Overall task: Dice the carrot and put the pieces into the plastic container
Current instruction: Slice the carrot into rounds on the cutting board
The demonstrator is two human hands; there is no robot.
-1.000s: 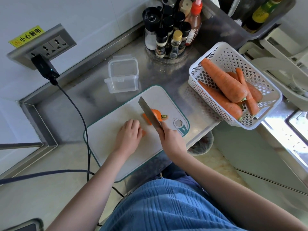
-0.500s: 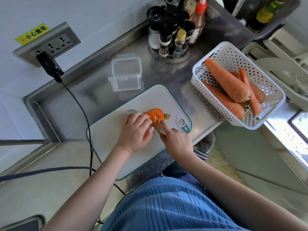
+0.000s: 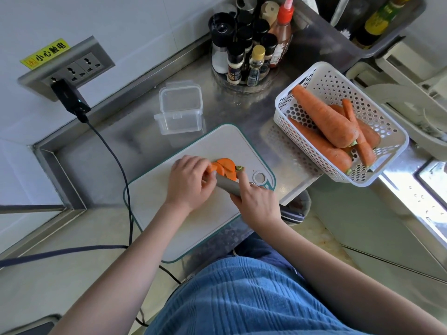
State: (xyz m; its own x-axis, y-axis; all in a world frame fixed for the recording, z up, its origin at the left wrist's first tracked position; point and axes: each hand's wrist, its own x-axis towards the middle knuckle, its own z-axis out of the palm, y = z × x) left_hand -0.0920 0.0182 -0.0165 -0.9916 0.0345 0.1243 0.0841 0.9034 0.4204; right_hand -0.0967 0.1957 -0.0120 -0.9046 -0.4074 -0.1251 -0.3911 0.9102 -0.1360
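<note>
two hands (image 3: 191,182) (image 3: 256,204), one knife (image 3: 228,186), four basket carrots (image 3: 326,119)

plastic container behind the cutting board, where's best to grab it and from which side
Judging by its pose, take the plastic container by its two long side walls, coming from above: it sits upright and open on the steel counter. Its lid hangs off the near edge toward the cutting board, so avoid gripping there.

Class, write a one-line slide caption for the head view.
Left hand steadies carrot pieces while right hand holds knife.
</note>
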